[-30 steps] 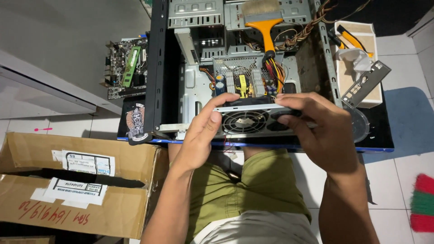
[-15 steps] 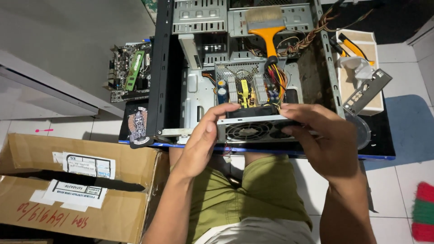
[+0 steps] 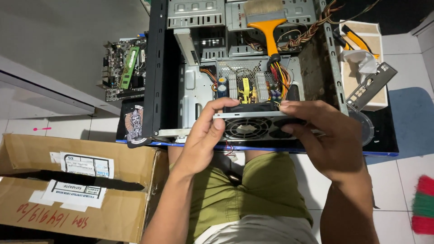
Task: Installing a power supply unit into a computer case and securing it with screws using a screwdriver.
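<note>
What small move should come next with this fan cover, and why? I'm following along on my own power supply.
Probably lift the fan cover up and clear. The left hand and right hand grip its two ends, and the power supply board already lies exposed behind it in the computer case.

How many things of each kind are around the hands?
Grey metal cover with round fan, held by left hand and right hand: 1
Orange-handled paintbrush: 1
Green circuit board: 1
Brown cardboard box: 1
Open grey metal computer case: 1
Total: 5
</note>
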